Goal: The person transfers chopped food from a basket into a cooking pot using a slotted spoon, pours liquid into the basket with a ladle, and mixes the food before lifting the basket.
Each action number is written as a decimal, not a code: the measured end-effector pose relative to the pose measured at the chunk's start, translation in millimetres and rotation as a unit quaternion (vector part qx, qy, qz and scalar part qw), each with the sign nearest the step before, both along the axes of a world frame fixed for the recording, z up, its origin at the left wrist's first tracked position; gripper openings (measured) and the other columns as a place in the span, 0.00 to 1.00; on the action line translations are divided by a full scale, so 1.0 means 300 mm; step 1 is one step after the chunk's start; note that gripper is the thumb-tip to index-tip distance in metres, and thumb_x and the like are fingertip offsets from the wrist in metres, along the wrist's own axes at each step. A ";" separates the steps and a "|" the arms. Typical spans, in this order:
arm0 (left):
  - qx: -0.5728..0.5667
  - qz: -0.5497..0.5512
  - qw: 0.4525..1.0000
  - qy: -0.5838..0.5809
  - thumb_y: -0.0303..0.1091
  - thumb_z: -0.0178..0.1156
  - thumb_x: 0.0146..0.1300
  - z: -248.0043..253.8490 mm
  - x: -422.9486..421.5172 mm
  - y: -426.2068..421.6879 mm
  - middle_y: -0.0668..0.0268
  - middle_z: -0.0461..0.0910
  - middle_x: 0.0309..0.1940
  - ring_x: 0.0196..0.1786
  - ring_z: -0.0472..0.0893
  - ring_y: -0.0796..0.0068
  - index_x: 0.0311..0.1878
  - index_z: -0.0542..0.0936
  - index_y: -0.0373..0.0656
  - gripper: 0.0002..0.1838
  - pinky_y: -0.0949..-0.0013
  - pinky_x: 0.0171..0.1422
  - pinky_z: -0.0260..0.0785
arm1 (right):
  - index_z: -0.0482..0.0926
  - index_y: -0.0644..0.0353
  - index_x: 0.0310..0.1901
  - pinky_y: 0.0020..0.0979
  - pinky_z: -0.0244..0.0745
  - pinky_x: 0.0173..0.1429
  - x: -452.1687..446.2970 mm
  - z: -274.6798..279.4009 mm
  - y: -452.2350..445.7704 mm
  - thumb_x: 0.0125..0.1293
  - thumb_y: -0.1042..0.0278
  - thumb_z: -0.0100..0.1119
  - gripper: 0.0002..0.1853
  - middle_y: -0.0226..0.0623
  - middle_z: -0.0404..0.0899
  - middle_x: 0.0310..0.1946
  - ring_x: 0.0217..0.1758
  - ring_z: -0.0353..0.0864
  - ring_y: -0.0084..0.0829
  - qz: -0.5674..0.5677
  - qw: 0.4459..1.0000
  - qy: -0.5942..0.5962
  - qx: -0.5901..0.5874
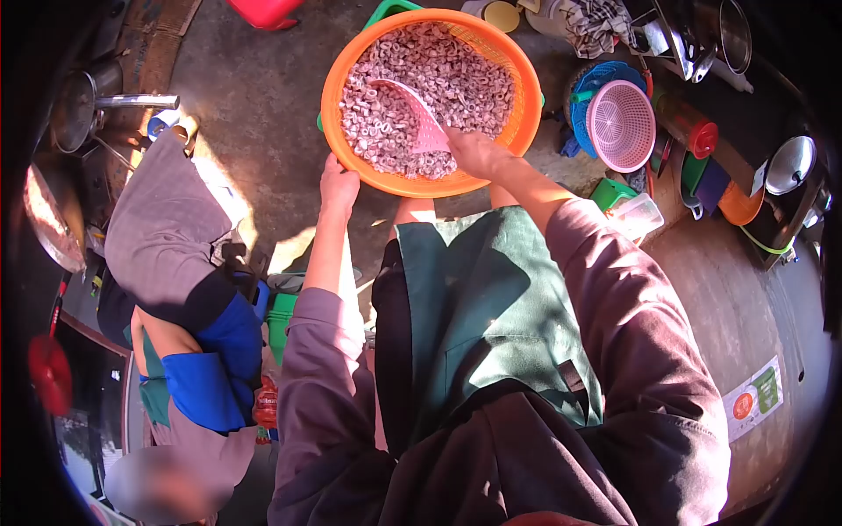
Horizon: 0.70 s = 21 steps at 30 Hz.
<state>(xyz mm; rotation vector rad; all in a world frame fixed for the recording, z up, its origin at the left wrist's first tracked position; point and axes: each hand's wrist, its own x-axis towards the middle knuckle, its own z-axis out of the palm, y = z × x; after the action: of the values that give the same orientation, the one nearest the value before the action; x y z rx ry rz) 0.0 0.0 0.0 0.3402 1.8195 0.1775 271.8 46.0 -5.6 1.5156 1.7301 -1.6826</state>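
Note:
An orange plastic basket (526, 83) with mesh sides is before me, filled with small pale-purple ring-shaped pieces (395, 61). My left hand (338, 186) is closed on the basket's near left rim. In my right hand (478, 155), at the near right side, is a pink perforated scoop (423, 124); its curved blade lies among the pieces. Some of the scoop's near end is hidden by my fingers. Part of a green container (386, 10) shows beneath the basket's far edge.
To the right, a pink colander (621, 126) rests against a blue basket (583, 88), beside pans and lids. A clear plastic tub (637, 216) sits nearer me. Another person (167, 210) is close on my left. A red plastic item (263, 10) is at the far edge.

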 end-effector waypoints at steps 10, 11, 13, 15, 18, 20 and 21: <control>-0.051 0.005 0.999 -0.013 0.24 0.48 0.63 0.028 0.119 -0.004 0.71 0.74 0.56 0.55 0.73 0.78 0.71 0.57 0.50 0.32 0.67 0.52 0.68 | 0.69 0.54 0.60 0.40 0.80 0.36 0.327 0.081 0.077 0.70 0.61 0.40 0.19 0.52 0.79 0.40 0.33 0.82 0.45 -0.019 0.995 -0.011 -0.101; -0.053 0.000 0.999 -0.013 0.24 0.49 0.63 0.028 0.121 -0.002 0.71 0.73 0.56 0.55 0.73 0.78 0.71 0.57 0.50 0.32 0.68 0.52 0.68 | 0.69 0.54 0.60 0.39 0.80 0.32 0.332 0.110 0.085 0.70 0.61 0.40 0.19 0.51 0.80 0.38 0.29 0.82 0.44 -0.036 0.991 -0.017 -0.131; -0.047 -0.022 0.999 -0.005 0.25 0.49 0.63 -0.005 0.107 -0.023 0.72 0.73 0.58 0.55 0.72 0.78 0.71 0.57 0.49 0.32 0.67 0.52 0.67 | 0.69 0.55 0.60 0.37 0.80 0.29 0.361 0.148 0.083 0.70 0.61 0.41 0.19 0.49 0.80 0.33 0.24 0.81 0.41 -0.051 0.990 -0.012 -0.132; -0.030 -0.057 0.998 0.014 0.25 0.49 0.63 -0.045 0.092 -0.047 0.72 0.71 0.60 0.56 0.72 0.78 0.72 0.56 0.50 0.33 0.67 0.52 0.67 | 0.69 0.55 0.60 0.36 0.79 0.27 0.395 0.180 0.082 0.70 0.62 0.41 0.19 0.48 0.80 0.29 0.20 0.80 0.40 -0.066 0.990 -0.006 -0.122; 0.018 -0.048 0.998 0.047 0.23 0.51 0.60 0.006 0.118 -0.047 0.54 0.71 0.59 0.58 0.74 0.62 0.70 0.56 0.37 0.33 0.67 0.61 0.65 | 0.71 0.57 0.58 0.35 0.76 0.24 0.443 0.223 0.066 0.70 0.63 0.41 0.18 0.45 0.79 0.24 0.17 0.78 0.38 -0.089 0.991 0.013 -0.094; 0.025 -0.106 0.990 0.095 0.25 0.52 0.60 0.060 0.147 -0.042 0.50 0.70 0.59 0.58 0.74 0.60 0.70 0.57 0.37 0.33 0.65 0.61 0.65 | 0.73 0.59 0.54 0.33 0.74 0.22 0.477 0.257 0.047 0.70 0.64 0.42 0.16 0.44 0.77 0.22 0.15 0.76 0.35 -0.107 0.990 0.038 -0.079; 0.030 -0.134 0.983 0.119 0.26 0.53 0.59 0.080 0.154 -0.036 0.48 0.70 0.59 0.58 0.74 0.59 0.70 0.58 0.37 0.33 0.65 0.61 0.65 | 0.73 0.60 0.51 0.33 0.72 0.20 0.487 0.289 0.050 0.70 0.64 0.42 0.14 0.42 0.76 0.21 0.14 0.75 0.33 -0.127 0.987 0.045 -0.093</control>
<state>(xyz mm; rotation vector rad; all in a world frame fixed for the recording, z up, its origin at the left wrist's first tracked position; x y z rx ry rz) 46.2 -10.8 23.9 0.6666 1.9836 0.0026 417.8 60.9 81.1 1.6505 1.4214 -2.0025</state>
